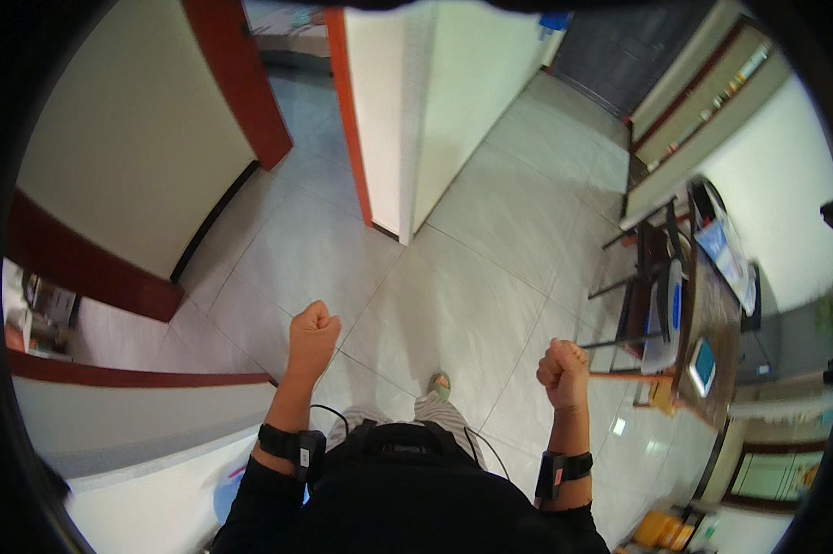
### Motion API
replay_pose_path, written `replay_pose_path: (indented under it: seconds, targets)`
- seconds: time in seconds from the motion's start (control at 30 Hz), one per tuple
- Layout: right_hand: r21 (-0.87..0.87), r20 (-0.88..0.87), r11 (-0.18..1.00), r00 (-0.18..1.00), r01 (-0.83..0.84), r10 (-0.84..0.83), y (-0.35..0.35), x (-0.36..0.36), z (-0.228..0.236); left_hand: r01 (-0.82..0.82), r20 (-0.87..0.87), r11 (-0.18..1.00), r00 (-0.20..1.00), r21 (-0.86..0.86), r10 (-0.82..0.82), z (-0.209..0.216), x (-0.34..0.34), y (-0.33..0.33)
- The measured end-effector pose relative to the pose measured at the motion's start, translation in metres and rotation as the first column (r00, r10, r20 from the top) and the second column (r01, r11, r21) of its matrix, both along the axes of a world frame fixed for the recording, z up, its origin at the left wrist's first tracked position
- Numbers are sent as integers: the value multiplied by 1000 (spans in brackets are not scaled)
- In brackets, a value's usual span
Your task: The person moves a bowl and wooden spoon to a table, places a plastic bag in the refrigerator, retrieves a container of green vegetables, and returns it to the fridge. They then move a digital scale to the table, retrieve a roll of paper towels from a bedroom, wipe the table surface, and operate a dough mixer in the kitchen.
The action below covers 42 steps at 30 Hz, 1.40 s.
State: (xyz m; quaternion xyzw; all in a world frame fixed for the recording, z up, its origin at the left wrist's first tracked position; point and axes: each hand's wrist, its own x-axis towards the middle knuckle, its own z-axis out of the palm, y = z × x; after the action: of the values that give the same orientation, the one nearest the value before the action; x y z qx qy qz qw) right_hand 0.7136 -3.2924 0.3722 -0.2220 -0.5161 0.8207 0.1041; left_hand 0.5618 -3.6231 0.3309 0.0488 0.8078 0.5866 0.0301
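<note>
My left hand (313, 338) is closed in a fist, held out over the tiled floor (398, 319), with nothing showing in it. On the other side, my right hand (564, 371) is also a fist, and no object sticks out of it. The two hands are well apart and touch nothing. Each forearm wears a black strap with a small box, the left strap (292, 449) and the right strap (564, 471). Nearest to my right hand is a dark chair (640, 309) beside the table.
At the right stands a wooden table (723, 355) with a phone-like device (702, 367) and a plastic bag (723, 254) on it. A wall corner (407, 185) juts out ahead, beside a red-framed doorway (350, 120). A dark door (619, 55) is far right. Orange boxes (661, 531) sit lower right.
</note>
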Motion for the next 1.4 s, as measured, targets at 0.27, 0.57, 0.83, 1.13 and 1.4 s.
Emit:
replay_pose_path:
  seconds: [0.27,0.57,0.83,1.13,1.4]
  targets:
    - [-33,-19,933,934,-357,357,10,-217,18,-146,138,988,979,-43,150,10,-80,-12]
    - [-217,38,772,785,-598,618,-195,-493,-8,-543,487,823,772,169,409,-24,-223,-182]
    - [-160,-12,747,758,-645,652,-306,-664,0,-445,216,895,878,38,427,-6,-420,-287]
    - [-179,-253,865,871,-469,420,-291,-888,-7,-24,117,998,993,55,17,7,-701,-240]
    - [-226,-228,815,842,-533,488,-292,-1119,-6,176,-114,984,979,26,-172,27,-961,-181]
